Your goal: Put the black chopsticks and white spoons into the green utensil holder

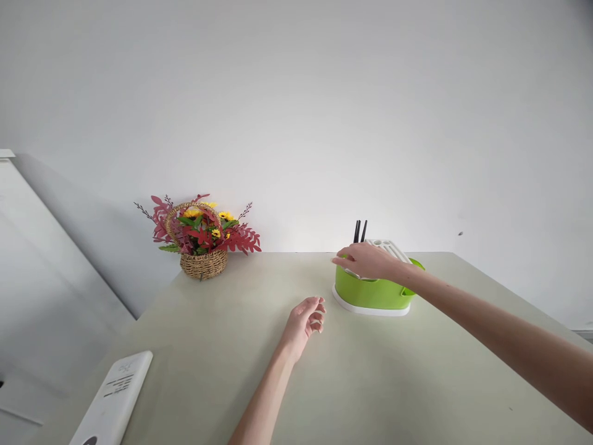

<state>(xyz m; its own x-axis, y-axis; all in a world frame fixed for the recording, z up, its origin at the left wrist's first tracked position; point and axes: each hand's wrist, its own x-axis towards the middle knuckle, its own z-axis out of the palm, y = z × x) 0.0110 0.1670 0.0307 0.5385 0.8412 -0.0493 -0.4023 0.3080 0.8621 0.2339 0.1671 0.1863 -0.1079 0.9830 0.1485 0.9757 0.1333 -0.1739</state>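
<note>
Green holder [370, 292] under right hand [365, 261]

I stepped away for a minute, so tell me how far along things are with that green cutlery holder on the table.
Looks done: two black sticks stand upright in the green plastic cutlery holder. In hand: the right hand rests on the holder's white slotted top, fingers flat, gripping nothing visible. The left hand lies empty and half-curled on the pale table. Left: nothing loose lies nearby, so little shows.
</note>
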